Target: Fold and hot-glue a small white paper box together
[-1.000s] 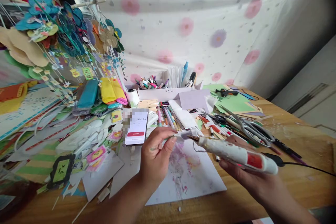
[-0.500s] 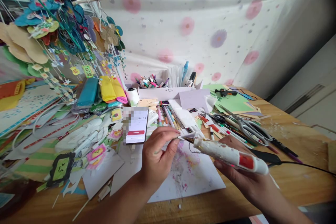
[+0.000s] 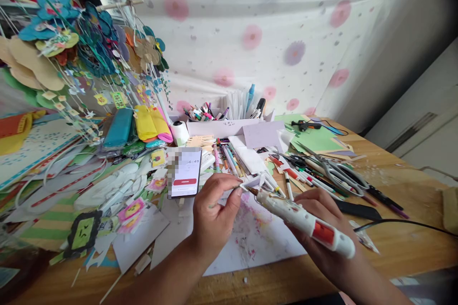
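My left hand (image 3: 213,214) pinches a small white paper piece (image 3: 253,182) between thumb and fingers above a stained white sheet (image 3: 257,238). My right hand (image 3: 322,233) is wrapped round a white glue gun (image 3: 304,219) with a red patch near its back end. The gun's dark nozzle touches the near edge of the paper piece. Its black cord (image 3: 404,223) trails off to the right across the wooden table (image 3: 411,248).
A phone (image 3: 186,172) with a lit screen lies just left of my left hand. Pens, markers and scissors (image 3: 339,171) are scattered behind the hands. A white box of pens (image 3: 222,121) stands at the back. Hanging paper flowers (image 3: 82,43) and craft scraps crowd the left side.
The glue gun has moved left and tilted down, its nozzle closing onto the paper piece. My right hand came nearer to my left. The left hand has hardly moved.
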